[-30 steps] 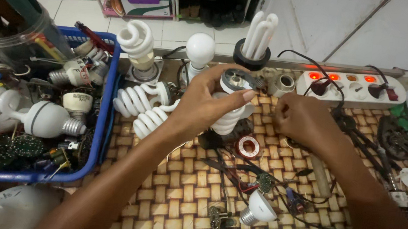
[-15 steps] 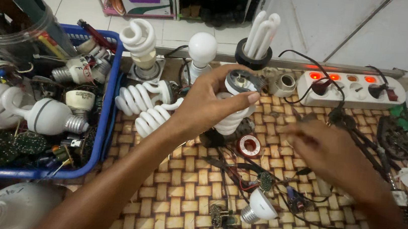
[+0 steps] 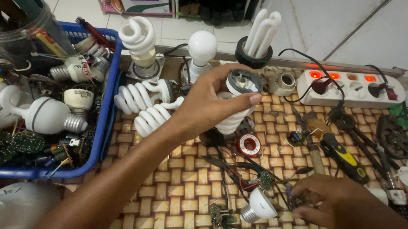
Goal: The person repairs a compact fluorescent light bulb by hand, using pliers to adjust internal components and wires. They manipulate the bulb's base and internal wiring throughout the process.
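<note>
Blue plastic basket (image 3: 104,119) at left, heaped with white spiral and globe bulbs. Left hand (image 3: 210,105) above the woven checker mat (image 3: 182,178), fingers wrapped round a white spiral lamp (image 3: 234,113), its open round base up. Red solder reel (image 3: 249,144) just below. Right hand (image 3: 324,200) low on mat, fingers curled over a small wired part (image 3: 298,201); grip unclear. White dome bulb (image 3: 260,205) beside it.

White spiral lamp (image 3: 231,117) held upright, base up.
</note>
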